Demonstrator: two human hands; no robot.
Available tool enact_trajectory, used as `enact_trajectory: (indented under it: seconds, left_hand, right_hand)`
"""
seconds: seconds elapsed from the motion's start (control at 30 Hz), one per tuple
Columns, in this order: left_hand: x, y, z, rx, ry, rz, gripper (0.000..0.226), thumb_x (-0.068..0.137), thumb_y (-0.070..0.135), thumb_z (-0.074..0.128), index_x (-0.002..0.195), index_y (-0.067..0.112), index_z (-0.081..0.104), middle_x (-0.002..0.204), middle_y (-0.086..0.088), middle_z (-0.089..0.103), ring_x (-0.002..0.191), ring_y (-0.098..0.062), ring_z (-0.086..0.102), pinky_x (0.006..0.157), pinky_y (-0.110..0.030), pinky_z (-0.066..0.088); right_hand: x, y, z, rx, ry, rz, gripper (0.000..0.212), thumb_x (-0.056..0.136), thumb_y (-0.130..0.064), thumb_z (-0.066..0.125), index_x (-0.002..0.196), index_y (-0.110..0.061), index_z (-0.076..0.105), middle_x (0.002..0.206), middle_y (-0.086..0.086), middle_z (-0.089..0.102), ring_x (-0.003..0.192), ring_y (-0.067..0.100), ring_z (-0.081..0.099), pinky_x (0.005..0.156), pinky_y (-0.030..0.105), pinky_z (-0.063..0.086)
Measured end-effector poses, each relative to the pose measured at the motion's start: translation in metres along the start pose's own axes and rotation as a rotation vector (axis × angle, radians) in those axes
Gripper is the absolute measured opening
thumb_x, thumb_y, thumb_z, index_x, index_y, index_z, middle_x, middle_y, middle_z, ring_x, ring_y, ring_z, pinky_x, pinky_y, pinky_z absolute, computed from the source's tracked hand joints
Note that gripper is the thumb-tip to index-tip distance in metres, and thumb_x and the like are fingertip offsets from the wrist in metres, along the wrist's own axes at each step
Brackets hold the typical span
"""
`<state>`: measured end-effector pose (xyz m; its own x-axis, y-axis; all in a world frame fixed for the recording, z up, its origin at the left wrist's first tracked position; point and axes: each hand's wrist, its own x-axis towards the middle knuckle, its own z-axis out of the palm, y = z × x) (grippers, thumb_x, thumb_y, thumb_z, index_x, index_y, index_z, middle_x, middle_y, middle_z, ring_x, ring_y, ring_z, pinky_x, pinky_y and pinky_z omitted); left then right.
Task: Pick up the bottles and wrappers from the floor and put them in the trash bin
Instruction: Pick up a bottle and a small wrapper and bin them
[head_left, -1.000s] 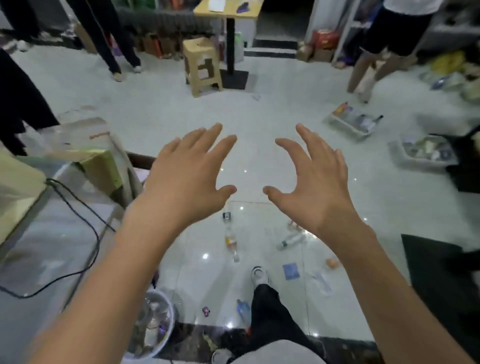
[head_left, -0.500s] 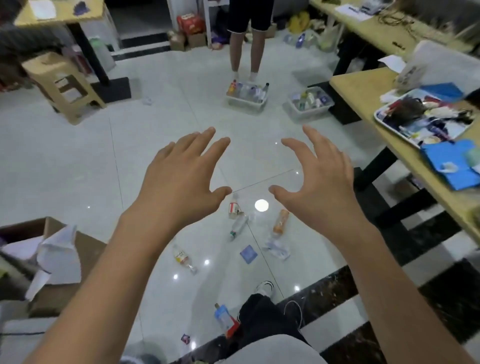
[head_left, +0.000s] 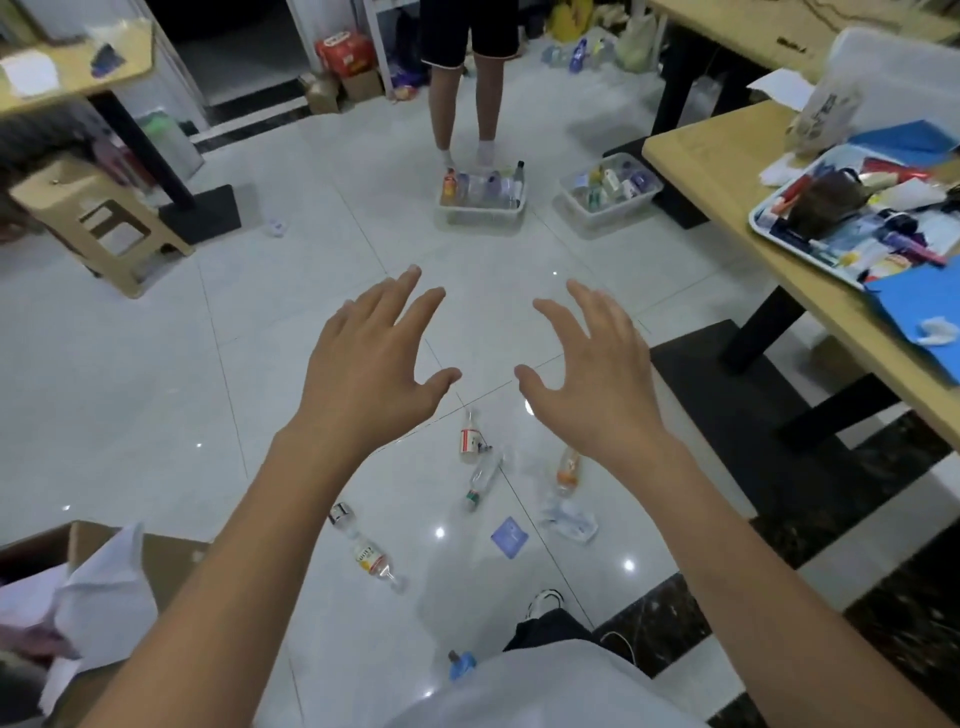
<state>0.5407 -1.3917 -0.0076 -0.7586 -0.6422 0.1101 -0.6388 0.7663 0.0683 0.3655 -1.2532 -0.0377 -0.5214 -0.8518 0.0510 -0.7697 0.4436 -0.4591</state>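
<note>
Nothing picked up yet: the litter lies scattered.
The left hand (head_left: 374, 364) and right hand (head_left: 592, 384) are spread, fingers released, holding nothing. Beneath them on the glossy white tiled floor (head_left: 311, 322) lie a red-labelled clear bottle (head_left: 470, 440), a green-capped clear bottle (head_left: 483, 477), an orange-labelled bottle (head_left: 567, 470), a yellow-labelled bottle (head_left: 371, 558), a square blue wrapper (head_left: 510, 537) and a crumpled clear wrapper (head_left: 569, 522).

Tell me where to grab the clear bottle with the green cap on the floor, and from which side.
Take the clear bottle round its middle, from straight above, fingers across its width. It lies flat on the floor with bare tile along both long sides; the white-labelled bottle crowds its far end.
</note>
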Motion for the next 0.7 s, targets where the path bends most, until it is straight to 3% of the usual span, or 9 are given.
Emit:
enact_trajectory:
  seconds: [0.17, 0.43, 0.7]
  left_hand:
    - [0.034, -0.013, 0.037, -0.012, -0.051, -0.072, 0.075, 0.09, 0.052, 0.06, 0.154, 0.023, 0.034, 0.162, -0.004, 0.03, 0.147, -0.029, 0.028, 0.116, -0.05, 0.029]
    - [0.078, -0.038, 0.073, -0.04, -0.159, -0.101, 0.07, 0.093, 0.05, 0.057, 0.153, 0.023, 0.034, 0.158, -0.003, 0.036, 0.145, -0.026, 0.032, 0.114, -0.048, 0.03]
    - [0.139, -0.082, 0.116, -0.096, -0.158, -0.013, 0.071, 0.092, 0.05, 0.058, 0.153, 0.024, 0.034, 0.158, -0.005, 0.035, 0.145, -0.027, 0.032, 0.115, -0.048, 0.03]
  right_hand:
    - [0.052, 0.017, 0.037, -0.085, -0.092, -0.007, 0.065, 0.097, -0.053, 0.045, 0.156, -0.032, 0.027, 0.169, -0.001, 0.011, 0.155, 0.022, 0.004, 0.125, 0.047, 0.005]
    - [0.105, 0.023, 0.075, -0.056, -0.186, 0.088, 0.06, 0.098, -0.048, 0.047, 0.152, -0.024, 0.04, 0.163, 0.004, 0.029, 0.149, 0.025, 0.027, 0.119, 0.043, 0.026]
    - [0.151, 0.017, 0.108, -0.07, -0.147, 0.165, 0.064, 0.097, -0.048, 0.049, 0.155, -0.027, 0.033, 0.165, 0.004, 0.025, 0.151, 0.023, 0.022, 0.122, 0.043, 0.021]
